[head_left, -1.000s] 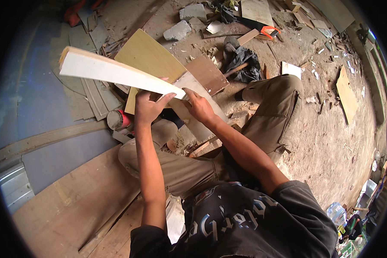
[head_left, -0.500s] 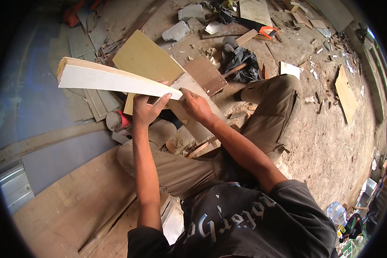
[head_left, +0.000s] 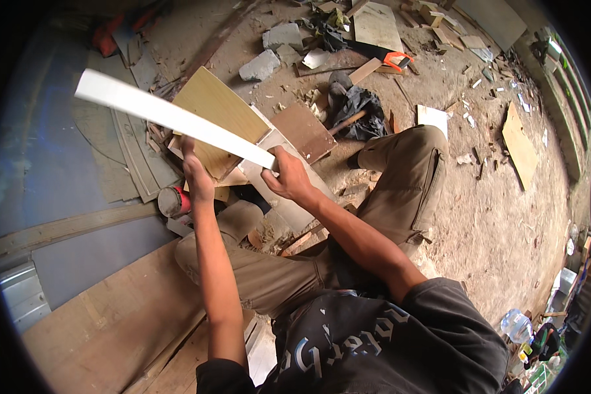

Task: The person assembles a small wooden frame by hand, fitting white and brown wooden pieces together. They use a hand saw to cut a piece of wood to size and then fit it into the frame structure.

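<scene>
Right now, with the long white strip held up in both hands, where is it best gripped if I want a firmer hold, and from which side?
Probably along the bare stretch of the white strip beyond the left hand, coming from its long edges. It is thin, flat and slightly bowed, so pinching across the faces suits it. The right hand holds the near end, and the far end juts free.

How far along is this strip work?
Done: cut panels and offcuts lie on the floor by a handsaw. In hand: the left hand and right hand hold a long white strip up. Nothing shows it fixed anywhere yet.
</scene>
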`<state>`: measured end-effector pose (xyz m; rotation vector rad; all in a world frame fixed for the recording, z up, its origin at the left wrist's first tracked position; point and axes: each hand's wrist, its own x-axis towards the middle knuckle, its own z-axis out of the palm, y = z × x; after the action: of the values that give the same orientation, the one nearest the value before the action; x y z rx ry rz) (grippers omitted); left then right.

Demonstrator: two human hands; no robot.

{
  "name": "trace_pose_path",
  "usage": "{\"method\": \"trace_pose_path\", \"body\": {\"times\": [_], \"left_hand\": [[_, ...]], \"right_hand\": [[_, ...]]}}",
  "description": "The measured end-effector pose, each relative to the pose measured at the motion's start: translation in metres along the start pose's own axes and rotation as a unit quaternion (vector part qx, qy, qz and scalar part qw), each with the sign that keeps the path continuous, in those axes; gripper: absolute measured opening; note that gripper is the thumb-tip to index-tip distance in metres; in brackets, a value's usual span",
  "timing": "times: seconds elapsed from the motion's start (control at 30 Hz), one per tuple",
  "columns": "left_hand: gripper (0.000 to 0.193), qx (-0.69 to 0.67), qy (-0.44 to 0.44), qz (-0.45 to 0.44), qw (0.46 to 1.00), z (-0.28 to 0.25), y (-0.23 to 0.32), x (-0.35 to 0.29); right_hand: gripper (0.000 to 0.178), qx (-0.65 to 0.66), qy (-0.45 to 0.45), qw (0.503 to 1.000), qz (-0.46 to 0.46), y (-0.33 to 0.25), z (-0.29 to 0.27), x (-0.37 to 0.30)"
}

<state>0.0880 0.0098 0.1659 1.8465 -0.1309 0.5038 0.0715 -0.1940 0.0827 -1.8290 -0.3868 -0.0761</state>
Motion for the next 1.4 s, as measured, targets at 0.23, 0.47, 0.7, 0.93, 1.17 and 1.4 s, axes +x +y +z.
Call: {"method": "trace_pose_path", "body": {"times": [0.23, 0.47, 0.7, 0.93, 1.17, 1.4], "left_hand": [[0.073, 0.153, 0.158, -0.232, 0.948, 0.002, -0.016, 0.030], [0.086, 0.044, 0.117, -0.375, 0.918, -0.009, -0.033, 0.029], [0.081, 0.130, 0.101, -0.362, 0.918, -0.005, -0.015, 0.029], [0.092, 0.097, 0.113, -0.378, 0.914, -0.001, -0.005, 0.031], [0.099, 0.077, 0.151, -0.398, 0.901, -0.022, -0.050, 0.027], [0.078, -0.180, 0.182, -0.398, 0.881, -0.020, -0.027, 0.005]], "right_hand": [[0.010, 0.146, 0.199, 0.967, -0.070, 0.002, -0.007, 0.019], [0.036, 0.330, 0.092, 0.915, 0.212, -0.025, -0.036, 0.038], [0.027, 0.298, 0.009, 0.937, 0.180, -0.039, -0.029, 0.042], [0.032, 0.329, 0.016, 0.916, 0.228, -0.025, -0.036, 0.044], [0.046, -0.027, 0.121, 0.965, 0.233, 0.061, -0.055, 0.047], [0.037, -0.207, 0.095, 0.953, 0.200, 0.143, -0.046, 0.002]]}}
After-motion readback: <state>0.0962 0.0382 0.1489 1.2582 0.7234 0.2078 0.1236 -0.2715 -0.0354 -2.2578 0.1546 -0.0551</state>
